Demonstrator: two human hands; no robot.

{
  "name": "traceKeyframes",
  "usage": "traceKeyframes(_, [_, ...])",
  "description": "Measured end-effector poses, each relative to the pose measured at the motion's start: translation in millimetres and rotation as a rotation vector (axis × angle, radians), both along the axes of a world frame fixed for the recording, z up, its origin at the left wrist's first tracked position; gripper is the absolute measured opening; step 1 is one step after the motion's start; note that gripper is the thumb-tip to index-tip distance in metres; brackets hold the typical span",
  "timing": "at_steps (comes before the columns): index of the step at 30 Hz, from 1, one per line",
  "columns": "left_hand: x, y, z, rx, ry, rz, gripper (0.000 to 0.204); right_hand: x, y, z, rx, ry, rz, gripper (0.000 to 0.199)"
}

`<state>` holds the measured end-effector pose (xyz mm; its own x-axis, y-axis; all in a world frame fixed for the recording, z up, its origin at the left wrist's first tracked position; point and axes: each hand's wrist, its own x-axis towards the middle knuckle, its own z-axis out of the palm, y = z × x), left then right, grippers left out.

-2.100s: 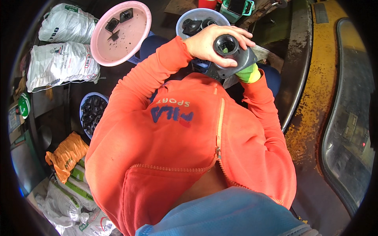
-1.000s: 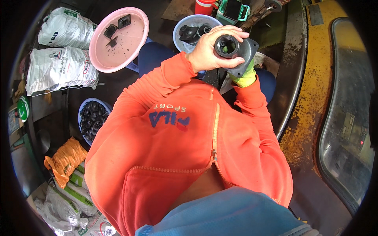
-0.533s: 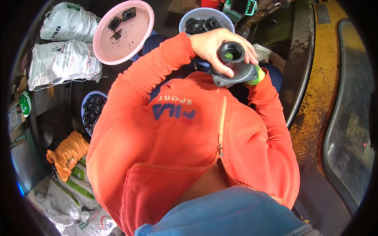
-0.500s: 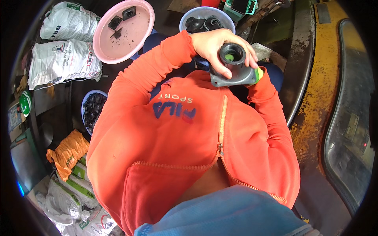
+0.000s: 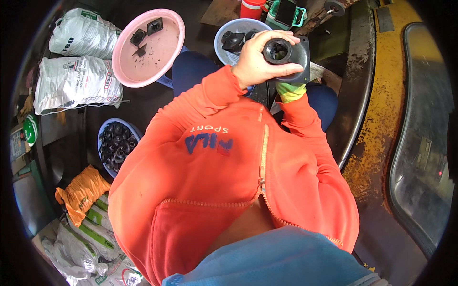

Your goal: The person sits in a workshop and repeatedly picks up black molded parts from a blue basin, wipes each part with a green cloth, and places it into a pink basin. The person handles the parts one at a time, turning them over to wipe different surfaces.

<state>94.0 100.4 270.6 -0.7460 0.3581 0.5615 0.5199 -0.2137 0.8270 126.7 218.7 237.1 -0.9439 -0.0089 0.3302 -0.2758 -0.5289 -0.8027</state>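
Observation:
A black rubber part (image 5: 300,58) with a round, hollow collar and a flat square flange is held up in front of me, above my knees. My left hand (image 5: 257,56), bare, is closed around it, thumb below the collar and fingers over the top. The collar's opening faces up toward me. Below the part, my right hand (image 5: 290,90) shows only as a yellow-green glove at the cuff; the part hides its fingers. Just beyond my left hand stands a light blue basket (image 5: 220,35) with several black rubber pieces (image 5: 232,41) in it.
A pink basin (image 5: 164,59) with a few black square pieces stands at the far left. Nearer is a blue basket (image 5: 101,143) full of small black parts. White sacks (image 5: 76,83) lie at the left edge. A rusty yellow machine (image 5: 367,157) borders the right side.
The rubber part has turned in my hands: its flange, earlier toward me, now points right. Both hands have moved slightly away, and the right glove shows more. The view has shifted a little.

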Motion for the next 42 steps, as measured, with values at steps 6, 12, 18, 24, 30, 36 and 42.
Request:
traceKeyframes(6, [5.3, -1.8, -14.3, -0.052, 0.151, 0.111, 0.048, 9.7, -7.2, 0.5, 0.092, -0.111, -0.024, 0.059])
traceKeyframes(12, [-7.9, -13.6, 5.5, -0.033, 0.228, -0.156, 0.046, 3.4, 17.6, 9.2, 0.416, -0.084, 0.227, 0.055])
traceKeyframes(18, [-24.5, -24.0, 7.9, -0.173, 0.177, -0.629, 0.052, 8.5, 29.0, -13.7, 0.565, 0.127, 0.375, 0.06])
traceKeyframes(24, [-31.6, -15.6, -19.3, 0.209, -0.349, -0.9, 0.077, 14.5, 16.8, -24.2, -0.43, -0.304, 1.112, 0.046])
traceKeyframes(30, [-39.9, -37.0, -37.9, 0.694, -1.015, -0.427, 0.083, 8.3, 26.7, 4.3, -0.166, -0.776, 0.178, 0.047])
traceKeyframes(36, [-16.0, -27.1, -37.6, 0.016, -0.256, -0.016, 0.051, 2.9, 22.9, 17.0, 0.0, -0.649, -0.096, 0.029])
traceKeyframes(42, [-13.4, -36.4, -49.2, 0.53, -1.165, -0.516, 0.082, -5.0, 27.8, 4.6, -0.06, -0.574, 0.14, 0.029])
